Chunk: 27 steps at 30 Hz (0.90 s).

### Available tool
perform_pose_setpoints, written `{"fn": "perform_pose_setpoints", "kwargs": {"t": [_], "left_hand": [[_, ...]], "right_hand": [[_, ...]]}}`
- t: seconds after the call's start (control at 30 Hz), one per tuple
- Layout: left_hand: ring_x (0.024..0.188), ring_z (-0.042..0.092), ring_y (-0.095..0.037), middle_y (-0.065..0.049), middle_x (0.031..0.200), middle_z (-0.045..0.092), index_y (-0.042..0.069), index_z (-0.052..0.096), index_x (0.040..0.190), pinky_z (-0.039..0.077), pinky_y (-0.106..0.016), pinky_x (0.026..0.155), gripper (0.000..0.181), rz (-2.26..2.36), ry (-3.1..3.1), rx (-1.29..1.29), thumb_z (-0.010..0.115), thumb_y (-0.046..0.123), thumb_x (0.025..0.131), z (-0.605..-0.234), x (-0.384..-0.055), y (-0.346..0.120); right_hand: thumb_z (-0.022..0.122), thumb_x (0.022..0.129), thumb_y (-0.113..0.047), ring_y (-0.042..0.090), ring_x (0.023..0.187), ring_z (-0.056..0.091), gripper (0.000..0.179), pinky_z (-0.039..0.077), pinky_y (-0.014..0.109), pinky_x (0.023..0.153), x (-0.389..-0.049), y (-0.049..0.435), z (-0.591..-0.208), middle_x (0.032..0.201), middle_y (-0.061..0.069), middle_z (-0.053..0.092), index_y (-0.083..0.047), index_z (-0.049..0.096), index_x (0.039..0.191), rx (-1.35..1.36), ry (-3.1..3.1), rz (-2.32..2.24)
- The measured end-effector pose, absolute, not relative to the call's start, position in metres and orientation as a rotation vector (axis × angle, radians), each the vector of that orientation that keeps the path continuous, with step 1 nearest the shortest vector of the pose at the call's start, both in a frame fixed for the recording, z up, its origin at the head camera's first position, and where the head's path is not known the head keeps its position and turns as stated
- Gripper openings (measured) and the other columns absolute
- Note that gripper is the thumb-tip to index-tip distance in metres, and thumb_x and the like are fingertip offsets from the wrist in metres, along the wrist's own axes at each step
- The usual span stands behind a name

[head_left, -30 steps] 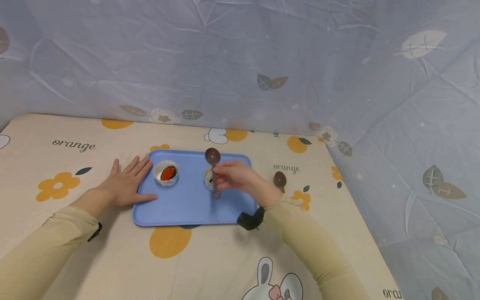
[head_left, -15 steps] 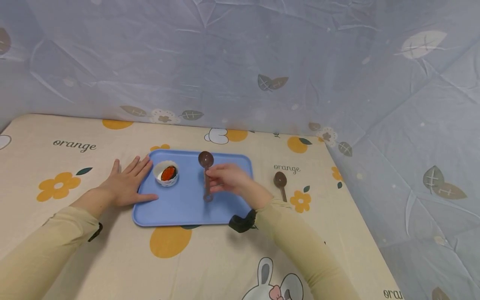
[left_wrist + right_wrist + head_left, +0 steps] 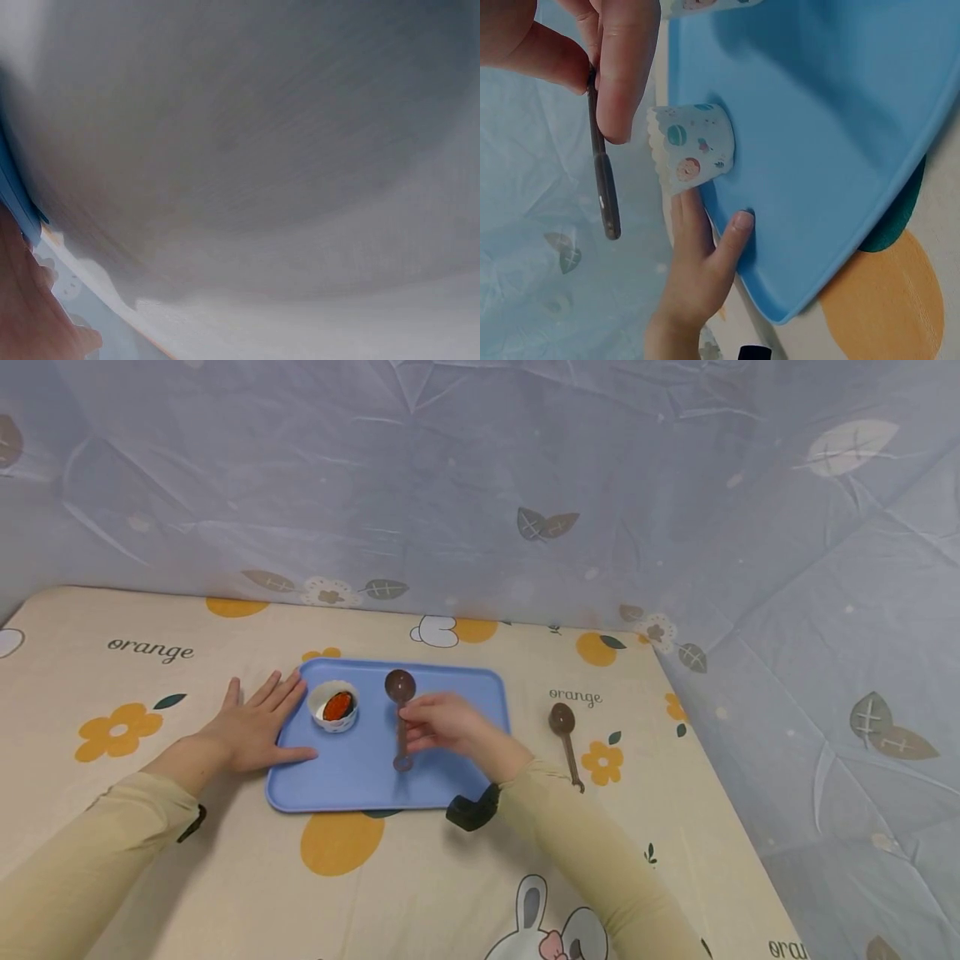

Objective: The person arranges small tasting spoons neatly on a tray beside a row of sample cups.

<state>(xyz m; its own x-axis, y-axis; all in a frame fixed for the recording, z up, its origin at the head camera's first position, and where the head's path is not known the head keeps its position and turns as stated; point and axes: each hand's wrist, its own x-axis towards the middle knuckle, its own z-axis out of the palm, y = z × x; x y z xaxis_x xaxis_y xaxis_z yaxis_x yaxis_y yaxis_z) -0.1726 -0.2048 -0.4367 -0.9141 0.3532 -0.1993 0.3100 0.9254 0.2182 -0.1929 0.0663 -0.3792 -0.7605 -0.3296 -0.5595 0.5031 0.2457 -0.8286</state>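
My right hand (image 3: 446, 724) pinches the handle of a brown spoon (image 3: 401, 685) above the middle of the blue tray (image 3: 360, 785). In the right wrist view that spoon (image 3: 606, 191) hangs edge-on from the thumb and fingers. My left hand (image 3: 251, 727) rests with spread fingers on the tray's left edge. Just right of it stands a white paper cup (image 3: 321, 718) with a scalloped rim, holding an orange-and-black piece (image 3: 339, 706). Part of a second patterned cup (image 3: 712, 6) shows at the top of the right wrist view; in the head view my right hand hides it.
Another brown spoon (image 3: 562, 718) lies on the patterned tablecloth (image 3: 225, 885) right of the tray. Behind the table hangs a grey-blue cloth (image 3: 450, 485), continuing along the right side. The left wrist view is mostly shadowed cloth.
My right hand has moved left across the tray with the spoon, passing over the second cup. More of the spoon lying at the right is now visible. My left hand has stayed put.
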Motion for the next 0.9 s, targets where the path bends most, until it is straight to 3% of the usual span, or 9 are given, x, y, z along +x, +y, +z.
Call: {"fn": "perform_pose_setpoints", "kwargs": {"t": [0.6, 0.9], "left_hand": [[0.141, 0.008, -0.046, -0.024, 0.155, 0.008, -0.002, 0.012, 0.147, -0.007, -0.073, 0.104, 0.112, 0.243, 2.862, 0.472, 0.05, 0.074, 0.075, -0.436, -0.172, -0.202], [0.141, 0.007, -0.046, -0.024, 0.155, 0.009, -0.002, 0.013, 0.147, -0.007, -0.073, 0.103, 0.112, 0.259, 2.865, 0.468, 0.051, 0.074, 0.075, -0.438, -0.172, -0.203]], "right_hand": [[0.053, 0.092, -0.006, 0.009, 0.052, 0.058, 0.027, 0.052, 0.02, 0.048, -0.188, 0.049, -0.389, 0.06, 0.003, 0.056, 0.01, 0.058, 0.113, 0.161, 1.856, -1.542], [0.052, 0.093, -0.005, 0.011, 0.053, 0.058, 0.026, 0.055, 0.023, 0.053, -0.184, 0.042, -0.395, 0.064, 0.005, 0.058, 0.011, 0.058, 0.112, 0.163, 1.882, -1.513]]}}
